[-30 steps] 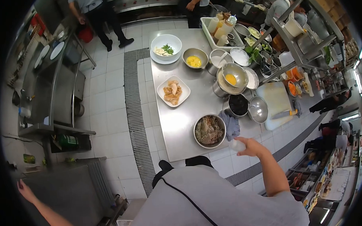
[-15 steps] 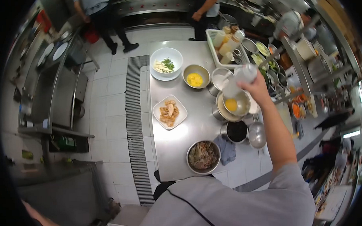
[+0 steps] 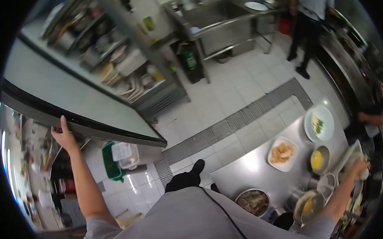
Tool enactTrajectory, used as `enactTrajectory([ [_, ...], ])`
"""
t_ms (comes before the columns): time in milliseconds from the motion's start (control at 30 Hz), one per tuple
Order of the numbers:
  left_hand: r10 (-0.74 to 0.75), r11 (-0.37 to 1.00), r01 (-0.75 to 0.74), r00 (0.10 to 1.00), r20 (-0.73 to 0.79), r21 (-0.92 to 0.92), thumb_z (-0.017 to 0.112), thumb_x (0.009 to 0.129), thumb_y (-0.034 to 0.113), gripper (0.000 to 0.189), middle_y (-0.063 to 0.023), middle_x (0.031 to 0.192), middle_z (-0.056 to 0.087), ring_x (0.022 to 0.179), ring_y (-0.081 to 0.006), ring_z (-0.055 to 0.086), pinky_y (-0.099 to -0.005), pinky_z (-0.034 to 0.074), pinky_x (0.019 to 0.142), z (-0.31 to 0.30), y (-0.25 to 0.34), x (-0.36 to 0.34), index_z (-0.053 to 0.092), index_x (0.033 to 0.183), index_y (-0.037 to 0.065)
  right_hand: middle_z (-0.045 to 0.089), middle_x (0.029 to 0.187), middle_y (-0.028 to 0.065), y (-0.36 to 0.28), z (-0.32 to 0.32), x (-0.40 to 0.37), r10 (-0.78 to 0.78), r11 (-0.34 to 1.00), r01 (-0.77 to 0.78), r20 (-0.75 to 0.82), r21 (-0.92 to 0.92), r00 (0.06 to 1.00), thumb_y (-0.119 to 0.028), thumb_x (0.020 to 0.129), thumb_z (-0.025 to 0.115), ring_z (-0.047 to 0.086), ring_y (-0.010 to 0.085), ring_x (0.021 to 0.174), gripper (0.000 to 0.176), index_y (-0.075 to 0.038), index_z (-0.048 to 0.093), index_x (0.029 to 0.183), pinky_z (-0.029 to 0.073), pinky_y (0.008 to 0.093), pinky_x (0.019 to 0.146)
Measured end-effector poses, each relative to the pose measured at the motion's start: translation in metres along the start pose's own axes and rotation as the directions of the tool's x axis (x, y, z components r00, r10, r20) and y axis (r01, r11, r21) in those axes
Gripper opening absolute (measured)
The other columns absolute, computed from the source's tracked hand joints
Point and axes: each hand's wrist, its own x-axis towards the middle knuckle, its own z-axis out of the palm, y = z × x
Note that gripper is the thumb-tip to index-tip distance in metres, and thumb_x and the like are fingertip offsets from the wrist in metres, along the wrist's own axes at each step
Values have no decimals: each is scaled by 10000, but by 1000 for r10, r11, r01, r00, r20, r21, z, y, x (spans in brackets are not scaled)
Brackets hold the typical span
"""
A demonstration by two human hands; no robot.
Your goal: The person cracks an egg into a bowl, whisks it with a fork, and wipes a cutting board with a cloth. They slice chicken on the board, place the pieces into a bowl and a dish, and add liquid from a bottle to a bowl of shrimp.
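My left hand grips the edge of the open refrigerator door, with one finger stretched along it. At the far right, my right hand is over the white plastic basket, closed around a pale translucent bottle that is blurred and partly covered. Below that arm, a metal bowl with yellow liquid rests among pots. Nearby stands a metal bowl of beaten egg.
A square plate of browned pieces, a white bowl with greens and a pot of shrimp-like food stand on the steel table. Refrigerator shelves hold containers. A green crate is on the floor. Another person stands beyond.
My view has swung left toward the refrigerator. My left hand is now on its open door. My right hand has moved from above the metal bowls to the basket with the bottle.
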Motion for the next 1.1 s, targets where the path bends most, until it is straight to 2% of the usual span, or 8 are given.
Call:
enactTrajectory([
  [133,-36,983,35,999,1,180,769,997,337,629,-186,1313,648,1154,-243,633,-359,488,1038,-54,7,-7,539,1360,-123,626,1429,227,-70,-44,-74,-342,930,351,-90,113,935,-200,977,673,635,340,1275,608,2,498,1523,473,433,1114],
  [200,-82,996,82,997,-10,30,736,1023,297,593,-199,1333,637,1166,-250,629,-364,474,1067,-68,-13,-16,522,1383,-122,622,1437,161,-85,-62,-130,-501,701,56,435,711,748,-135,1024,654,614,255,1298,533,-5,507,1519,465,371,1120],
  [367,-453,874,386,868,205,296,722,1029,299,673,-211,1441,572,1297,-276,580,-411,497,1067,-68,-117,-231,430,1531,-41,678,1316,112,-218,-205,-334,-614,561,-309,636,768,467,-24,1007,667,647,193,1203,423,3,595,1422,503,331,1059],
  [433,-929,143,805,-92,359,576,795,902,507,990,-143,1485,558,1300,-260,565,-444,491,1042,-81,-175,-345,321,1633,37,698,1258,107,-253,-227,-398,-607,580,-383,695,719,385,-35,995,695,661,182,1162,396,7,619,1381,520,321,1030],
  [467,-928,-66,734,-295,229,676,807,914,418,928,-231,1483,569,1356,-330,567,-439,397,1186,-32,-104,-371,375,1577,-68,705,1237,107,-271,-238,-425,-613,603,-391,718,695,330,-44,991,707,665,180,1147,388,8,626,1367,527,321,1018],
  [533,-663,660,445,-33,748,605,870,846,431,1037,-277,1535,525,1436,-379,504,-410,388,1201,35,-122,-413,357,1559,-120,711,1215,111,-299,-252,-481,-556,601,-518,784,609,277,-58,993,719,677,186,1119,389,6,626,1365,541,319,991],
  [833,-436,899,322,599,672,296,881,810,303,1027,-333,1592,415,1503,-427,402,-444,307,1266,513,-330,-278,325,1567,-113,753,1143,95,-388,-316,-655,-361,729,-547,910,412,204,0,965,733,710,156,1043,361,-7,657,1318,564,306,944],
  [1100,-285,932,-61,489,824,358,922,680,389,927,-273,1314,662,1220,-447,637,-490,504,1052,619,-432,-227,513,1408,-15,770,1107,109,-428,-298,-704,-284,897,-303,944,323,168,-21,953,735,731,167,990,343,5,672,1289,576,323,916],
])
